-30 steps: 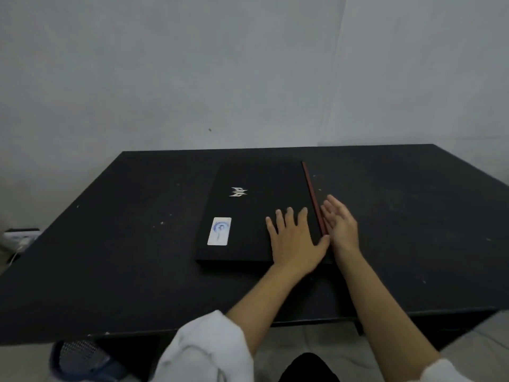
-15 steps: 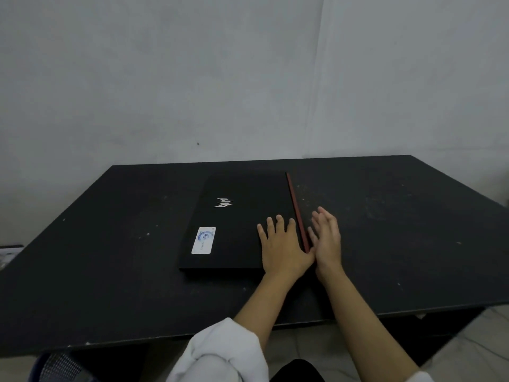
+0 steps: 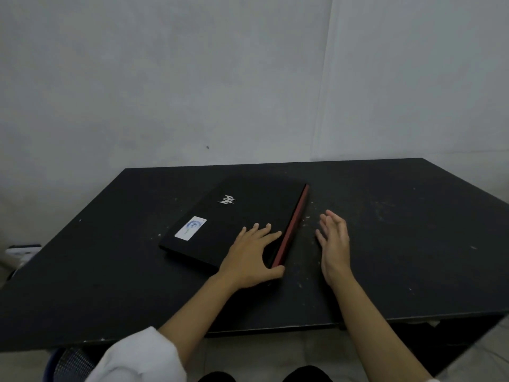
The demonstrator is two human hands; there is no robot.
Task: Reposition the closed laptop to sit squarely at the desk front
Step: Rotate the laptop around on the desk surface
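A closed black laptop (image 3: 242, 216) with a silver logo, a white sticker and a red hinge strip on its right edge lies on the black desk (image 3: 399, 244), turned at an angle to the desk front. My left hand (image 3: 252, 257) grips its near right corner, fingers spread on the lid and thumb wrapped around the red edge. My right hand (image 3: 334, 244) hovers a short way to the right of the laptop, fingers apart, touching nothing.
A grey wall stands behind the desk. White specks dot the desk surface near the laptop. A mesh bin (image 3: 68, 365) sits on the floor under the desk's front left. A white object (image 3: 22, 252) lies beyond the left desk edge.
The laptop has rotated clockwise, its near end swung left and its far end right. My right hand has come off its red edge and moved right. My left thumb now hooks the corner.
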